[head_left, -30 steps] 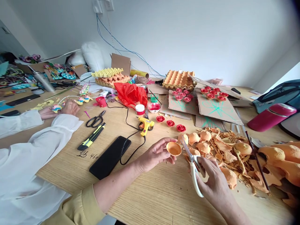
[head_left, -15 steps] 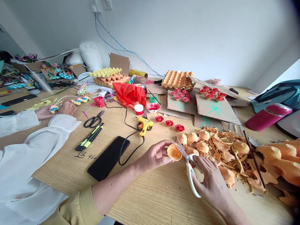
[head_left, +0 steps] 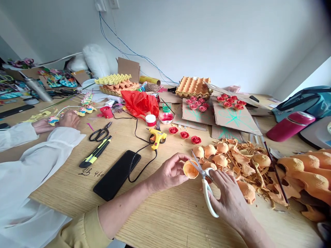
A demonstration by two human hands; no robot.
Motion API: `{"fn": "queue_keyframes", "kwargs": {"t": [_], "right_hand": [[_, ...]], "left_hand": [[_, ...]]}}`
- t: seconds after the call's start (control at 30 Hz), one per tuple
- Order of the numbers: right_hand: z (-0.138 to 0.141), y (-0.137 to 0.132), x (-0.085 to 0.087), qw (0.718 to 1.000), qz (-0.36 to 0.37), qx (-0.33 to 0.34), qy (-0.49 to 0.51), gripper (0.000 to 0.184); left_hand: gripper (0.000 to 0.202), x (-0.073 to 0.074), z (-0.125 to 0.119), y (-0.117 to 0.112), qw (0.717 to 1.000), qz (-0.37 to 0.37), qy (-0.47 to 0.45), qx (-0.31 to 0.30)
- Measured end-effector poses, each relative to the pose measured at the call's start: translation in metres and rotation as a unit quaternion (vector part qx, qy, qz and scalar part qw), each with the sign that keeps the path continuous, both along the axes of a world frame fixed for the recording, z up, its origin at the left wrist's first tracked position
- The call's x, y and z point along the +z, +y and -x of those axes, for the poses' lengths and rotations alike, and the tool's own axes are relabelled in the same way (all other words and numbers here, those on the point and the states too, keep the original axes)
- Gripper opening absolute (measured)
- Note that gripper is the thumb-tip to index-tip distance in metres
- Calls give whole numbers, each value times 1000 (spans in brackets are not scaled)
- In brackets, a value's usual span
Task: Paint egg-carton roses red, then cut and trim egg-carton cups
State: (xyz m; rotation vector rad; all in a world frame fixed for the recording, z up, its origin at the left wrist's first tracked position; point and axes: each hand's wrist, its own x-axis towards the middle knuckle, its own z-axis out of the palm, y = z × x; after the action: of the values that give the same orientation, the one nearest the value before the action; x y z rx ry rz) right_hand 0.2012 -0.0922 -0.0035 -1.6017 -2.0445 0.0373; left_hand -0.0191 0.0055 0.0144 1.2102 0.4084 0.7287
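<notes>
My left hand (head_left: 169,172) pinches a small orange egg-carton cup (head_left: 189,170) above the wooden table (head_left: 160,220). My right hand (head_left: 229,199) grips white-handled scissors (head_left: 205,182); their blades are spread across the cup's right rim. Just to the right lies a heap of cut orange cups and carton scraps (head_left: 240,162). Three red paper roses (head_left: 184,134) sit beyond my hands.
A black phone (head_left: 117,174), yellow glue gun (head_left: 157,136) with its cord, utility knife (head_left: 95,155) and black scissors (head_left: 99,132) lie to the left. A person in white sleeves (head_left: 38,162) works at far left. Cardboard sheets with roses (head_left: 232,117), egg trays (head_left: 192,88) and a pink bottle (head_left: 291,125) stand behind.
My left hand turned the cup from opening-up to facing the scissors. My right hand brought the scissors left until the blades met the cup's rim.
</notes>
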Motion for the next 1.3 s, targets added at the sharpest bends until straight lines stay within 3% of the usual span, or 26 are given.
{"fn": "queue_keyframes", "kwargs": {"t": [0.53,0.83,1.1,1.3], "right_hand": [[1,-2,4,999,-26,43,18,29],[-1,-4,4,998,-45,50,-1,29],[-5,-4,5,998,-44,54,-12,29],[0,-2,7,998,-49,48,-3,24]], "left_hand": [[47,5,-2,2,999,31,-21,16],[42,-5,3,7,999,35,-37,14],[39,-4,3,10,997,24,-62,26],[33,-3,6,12,1000,3,-8,1]]}}
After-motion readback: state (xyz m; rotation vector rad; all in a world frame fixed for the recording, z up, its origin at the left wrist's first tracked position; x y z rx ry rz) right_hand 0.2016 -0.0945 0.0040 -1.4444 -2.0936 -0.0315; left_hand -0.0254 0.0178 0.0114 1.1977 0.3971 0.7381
